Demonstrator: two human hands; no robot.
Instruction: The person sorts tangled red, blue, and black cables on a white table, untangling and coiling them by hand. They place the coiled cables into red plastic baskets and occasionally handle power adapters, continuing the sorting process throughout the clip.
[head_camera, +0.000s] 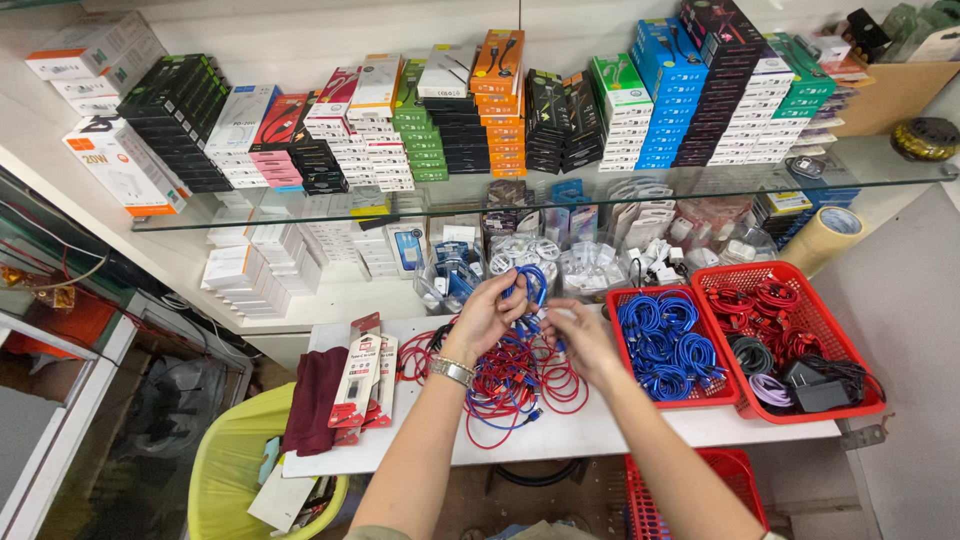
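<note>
Near the table's (560, 435) front-left edge, flat red-and-white card packages (362, 375) beside a dark red cloth (313, 398). At mid-table, a heap of red and blue cables (515, 375). Above it, left hand (487, 315) pinching a coiled blue cable (530, 288), right hand (580, 335) closed on its end, both forearms reaching forward. At the right edge, two red baskets (700, 395) of cables. Beyond, on glass shelves, stacked boxes (480, 115): white, black, green, orange, blue.
</note>
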